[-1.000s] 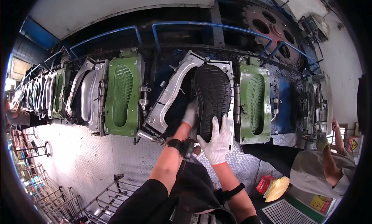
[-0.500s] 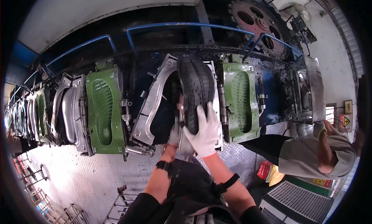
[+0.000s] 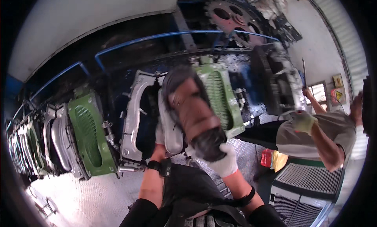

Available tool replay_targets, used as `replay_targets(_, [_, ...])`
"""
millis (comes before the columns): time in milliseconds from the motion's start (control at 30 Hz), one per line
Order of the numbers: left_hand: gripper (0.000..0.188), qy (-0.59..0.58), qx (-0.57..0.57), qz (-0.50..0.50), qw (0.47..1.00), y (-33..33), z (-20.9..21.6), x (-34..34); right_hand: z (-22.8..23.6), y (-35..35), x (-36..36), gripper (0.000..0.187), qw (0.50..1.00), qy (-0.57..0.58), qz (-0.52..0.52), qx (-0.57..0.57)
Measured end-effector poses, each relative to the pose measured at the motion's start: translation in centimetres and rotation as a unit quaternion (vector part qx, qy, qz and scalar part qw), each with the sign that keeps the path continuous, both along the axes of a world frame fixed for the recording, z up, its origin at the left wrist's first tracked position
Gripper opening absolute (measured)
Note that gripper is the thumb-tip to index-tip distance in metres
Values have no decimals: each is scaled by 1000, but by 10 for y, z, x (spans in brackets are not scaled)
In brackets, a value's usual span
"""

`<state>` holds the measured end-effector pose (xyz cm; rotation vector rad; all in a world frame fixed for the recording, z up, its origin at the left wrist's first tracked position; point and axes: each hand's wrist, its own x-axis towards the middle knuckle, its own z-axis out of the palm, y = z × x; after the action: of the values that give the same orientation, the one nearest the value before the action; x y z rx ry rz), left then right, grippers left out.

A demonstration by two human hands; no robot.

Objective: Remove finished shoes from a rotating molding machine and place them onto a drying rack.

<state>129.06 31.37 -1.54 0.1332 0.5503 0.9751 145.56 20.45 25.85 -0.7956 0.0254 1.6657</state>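
A brown shoe with black ends and a black sole rim [image 3: 193, 109] is held tilted over the line of moulds, its brown upper toward me. My right hand [image 3: 223, 162], in a white glove with an orange cuff, is closed round the shoe's near black end. My left hand [image 3: 160, 135], also in a white glove, is beside a silver metal foot form [image 3: 171, 126]; its fingers are hidden. Left of that form is an open silver mould frame [image 3: 131, 128]. A green sole mould [image 3: 220, 99] lies partly behind the shoe.
Another green sole mould [image 3: 88, 130] and several more moulds run off to the left. A blue rail [image 3: 157, 36] passes behind them. At the right a co-worker in a grey shirt [image 3: 304, 138] reaches toward a dark mould [image 3: 271, 79]. A grey grilled unit [image 3: 304, 183] stands at lower right.
The shoe has turned from showing its black treaded sole to showing its brown upper. My right hand has shifted to its near end. The view has swung right, and the co-worker's arms have moved.
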Motion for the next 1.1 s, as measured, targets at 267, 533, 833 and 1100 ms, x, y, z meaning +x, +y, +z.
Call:
replay_targets(267, [58,112,-109,115,981,-10,-3,24,-12,-92,57,72,997,-18,64,-31])
replay_targets(533, [35,400,-75,-183,895,-138,38,-6,16,-129,122,76,993,-67,86,-34])
replay_targets(833, [30,304,187,-510,783,-178,85,164,54,-169,220,86,991,-51,108,-64])
replay_targets(1100, [33,268,182,-500,803,-171,108,399,42,-168,404,74,989,-110,-99,2])
